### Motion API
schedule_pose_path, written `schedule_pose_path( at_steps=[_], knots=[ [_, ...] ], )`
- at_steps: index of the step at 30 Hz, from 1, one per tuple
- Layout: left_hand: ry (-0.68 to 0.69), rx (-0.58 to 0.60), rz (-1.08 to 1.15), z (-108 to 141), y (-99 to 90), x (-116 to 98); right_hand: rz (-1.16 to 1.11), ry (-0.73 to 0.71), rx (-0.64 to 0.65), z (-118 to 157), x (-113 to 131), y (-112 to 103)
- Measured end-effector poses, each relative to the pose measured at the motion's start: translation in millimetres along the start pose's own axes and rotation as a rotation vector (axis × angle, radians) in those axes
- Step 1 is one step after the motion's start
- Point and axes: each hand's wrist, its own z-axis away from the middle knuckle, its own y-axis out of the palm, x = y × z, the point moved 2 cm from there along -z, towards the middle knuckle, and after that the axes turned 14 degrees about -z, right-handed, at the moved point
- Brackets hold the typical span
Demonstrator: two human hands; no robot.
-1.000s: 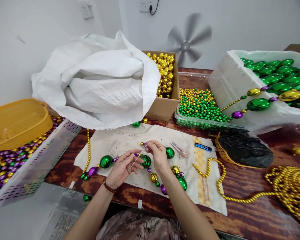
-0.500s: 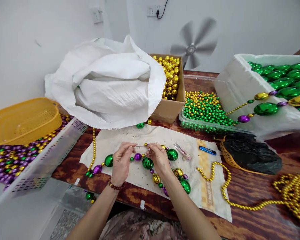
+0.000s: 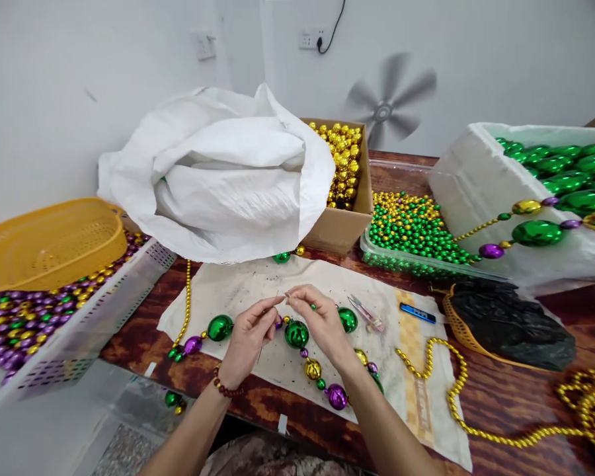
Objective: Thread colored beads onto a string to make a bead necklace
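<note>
Over the cloth [image 3: 258,281], my left hand [image 3: 252,337] and my right hand [image 3: 322,320] meet almost tip to tip. Both are closed in a pinch on a thin string [image 3: 277,293], most of which the fingers hide. Under and around them lies a strand of shiny beads: a green ball [image 3: 220,327] left of my left hand, a purple bead [image 3: 193,345] farther left, a green ball [image 3: 296,334] between the hands. From there it runs down past a gold bead [image 3: 312,369] to a purple ball [image 3: 337,396] beside my right forearm. Another green ball [image 3: 348,319] shows right of my right hand.
Snips [image 3: 365,313] and a blue cutter [image 3: 417,313] lie right of the hands. A gold bead chain [image 3: 456,390] winds along the right. Behind stand a white sack [image 3: 228,192], a carton [image 3: 340,228] of gold balls, a clear bin [image 3: 401,254] and a foam box [image 3: 471,172].
My hands have drawn closer together, bringing the fingertips nearly into contact. The purple ball by my right forearm shows more fully. The whole view has shifted slightly.
</note>
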Motion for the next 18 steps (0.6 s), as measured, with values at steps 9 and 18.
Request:
schedule_pose_path(
  at_steps=[9, 18],
  knots=[
    [0.072, 0.065, -0.089, 4, 0.6, -2, -0.002, -0.011, -0.005, 15, 3, 4],
    [0.101, 0.072, -0.139, 5, 1.5, -5, 0.059, -0.069, -0.047, 18, 3, 8]
  ],
)
